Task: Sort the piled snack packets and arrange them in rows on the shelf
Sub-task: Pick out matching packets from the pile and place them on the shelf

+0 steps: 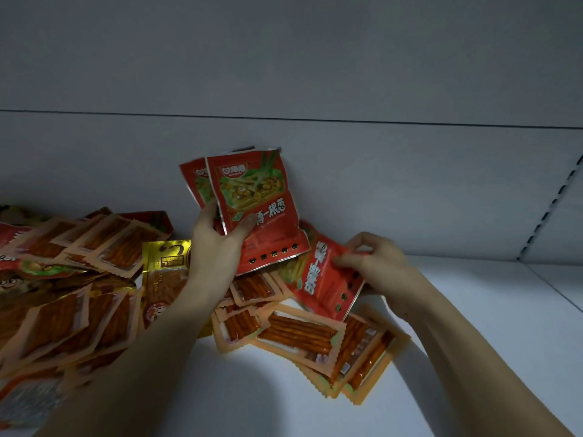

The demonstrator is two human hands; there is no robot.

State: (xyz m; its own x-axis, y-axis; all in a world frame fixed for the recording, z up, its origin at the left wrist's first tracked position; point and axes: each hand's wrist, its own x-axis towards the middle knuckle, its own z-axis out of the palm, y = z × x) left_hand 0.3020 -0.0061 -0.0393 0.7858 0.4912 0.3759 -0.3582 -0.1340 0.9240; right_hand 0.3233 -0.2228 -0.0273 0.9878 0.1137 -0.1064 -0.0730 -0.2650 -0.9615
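My left hand (217, 244) grips a small stack of red snack packets (262, 197), held upright against the shelf's back wall. To their right, my right hand (375, 263) pinches the edge of another red packet (325, 279) that lies tilted on the pile. Orange-edged packets of red sticks (299, 335) lie below both hands in a loose heap. A larger pile of the same orange packets (72, 294) spreads over the left side, and a gold packet (164, 272) sits partly under my left forearm.
The white shelf board (489, 310) stretches to the right and front. A grey back wall (378, 184) rises behind the packets. A slotted upright rail (552, 209) stands at the far right corner.
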